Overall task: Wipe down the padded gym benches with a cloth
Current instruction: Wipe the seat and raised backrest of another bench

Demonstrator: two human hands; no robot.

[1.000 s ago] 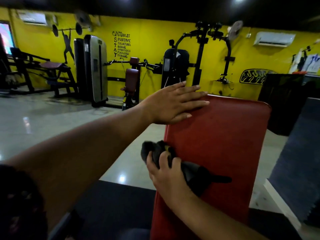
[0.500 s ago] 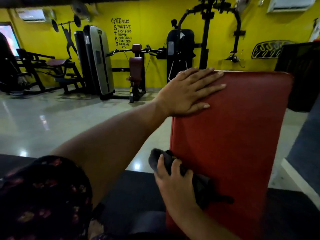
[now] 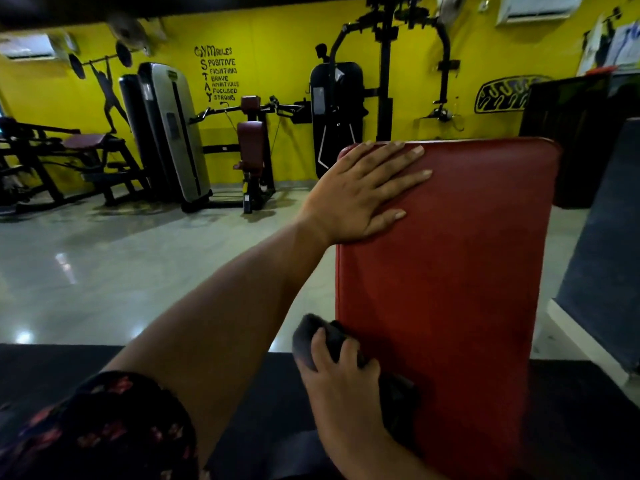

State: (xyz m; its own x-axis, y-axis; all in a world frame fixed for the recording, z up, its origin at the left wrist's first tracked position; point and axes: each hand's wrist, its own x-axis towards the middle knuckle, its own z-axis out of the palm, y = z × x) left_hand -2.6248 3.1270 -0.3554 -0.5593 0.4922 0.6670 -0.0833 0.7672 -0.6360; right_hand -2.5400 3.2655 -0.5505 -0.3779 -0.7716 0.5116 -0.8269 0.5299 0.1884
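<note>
A red padded bench back (image 3: 460, 278) stands tilted in front of me, filling the right half of the view. My left hand (image 3: 363, 192) lies flat on its upper left corner, fingers straight and spread. My right hand (image 3: 341, 379) grips a dark grey cloth (image 3: 322, 336) and presses it against the pad's lower left edge. Part of the cloth bunches out above my fingers and part trails to the right under my hand.
A black rubber mat (image 3: 62, 368) covers the floor near me, with shiny tiles beyond. Weight machines (image 3: 173, 133) and another padded seat (image 3: 251, 140) line the yellow wall. A dark slanted panel (image 3: 609, 244) stands close on the right.
My right hand with the cloth has slid down the left edge of the pad. The left hand has stayed flat on the top corner. The camera has tipped downward.
</note>
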